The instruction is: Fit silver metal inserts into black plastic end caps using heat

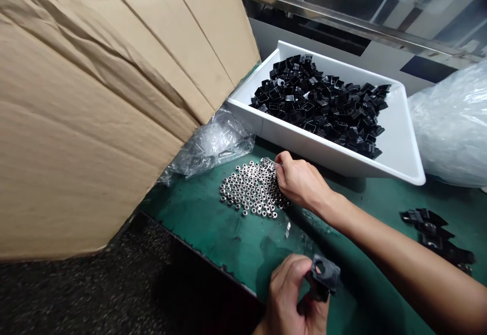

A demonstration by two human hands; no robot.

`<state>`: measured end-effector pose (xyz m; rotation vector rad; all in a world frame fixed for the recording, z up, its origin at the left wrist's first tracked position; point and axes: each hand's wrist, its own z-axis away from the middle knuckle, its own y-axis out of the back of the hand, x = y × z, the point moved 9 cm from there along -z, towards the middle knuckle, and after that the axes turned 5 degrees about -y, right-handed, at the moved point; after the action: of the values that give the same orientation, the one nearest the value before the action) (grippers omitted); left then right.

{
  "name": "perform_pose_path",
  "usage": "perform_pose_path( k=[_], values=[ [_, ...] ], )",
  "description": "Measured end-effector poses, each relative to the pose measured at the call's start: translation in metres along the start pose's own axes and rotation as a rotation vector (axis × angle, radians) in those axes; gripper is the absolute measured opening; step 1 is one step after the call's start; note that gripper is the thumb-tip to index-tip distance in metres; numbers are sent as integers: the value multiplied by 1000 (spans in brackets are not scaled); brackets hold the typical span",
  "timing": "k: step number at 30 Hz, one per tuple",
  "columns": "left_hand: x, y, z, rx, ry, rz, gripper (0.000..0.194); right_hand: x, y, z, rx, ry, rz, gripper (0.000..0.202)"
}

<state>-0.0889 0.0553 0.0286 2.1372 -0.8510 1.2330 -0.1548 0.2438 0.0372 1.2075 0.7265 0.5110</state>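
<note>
My left hand (291, 294) grips a black plastic part (325, 273) with a round hole in its upper face, held above the table's near edge. My right hand (302, 180) reaches to the right side of a loose pile of small silver metal nuts (249, 188). Its thumb and fingers are pressed together at the pile, and whatever lies between the fingertips is hidden. The nuts are spread on a green table mat (213, 228).
Behind my right hand stands a white tray (413, 147) heaped with black plastic parts (323, 104). More black parts (437, 236) lie at the right. A large cardboard sheet (95, 107) covers the left, beside clear plastic wrap (216, 140). A plastic bag (452, 122) bulges at the far right.
</note>
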Motion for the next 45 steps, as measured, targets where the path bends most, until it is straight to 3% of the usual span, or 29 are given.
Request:
perform_pose_path(
  k=[8, 13, 23, 27, 31, 36, 41, 43, 45],
  values=[
    [1, 1, 3, -14, -8, -21, 12, -2, -6, 2, 20, 16, 9, 30],
    [-3, -3, 7, -101, -25, -28, 19, -1, -2, 5, 38, 5, 7, 32],
    [-1, -3, 5, -76, -22, -69, 12, 2, 19, 20, 135, 17, -116, 31],
    [1, -6, 9, -103, -65, -93, 15, 18, 31, 37, 206, 6, -219, 29],
    [0, -7, 11, -120, -81, -125, 16, 53, 38, 75, 256, -50, -340, 26],
    [-2, -9, 11, -124, -68, -137, 15, 105, 26, 149, 288, -174, -461, 22],
    [-8, -9, 16, -101, 5, -177, 21, 151, -22, 233, 233, -350, -597, 21],
    [-6, -13, 4, -132, 30, -194, 25, 167, -41, 262, 264, -407, -653, 25],
    [5, -25, -25, -202, 32, -180, 28, 181, -59, 285, 298, -436, -719, 30]
  ],
)
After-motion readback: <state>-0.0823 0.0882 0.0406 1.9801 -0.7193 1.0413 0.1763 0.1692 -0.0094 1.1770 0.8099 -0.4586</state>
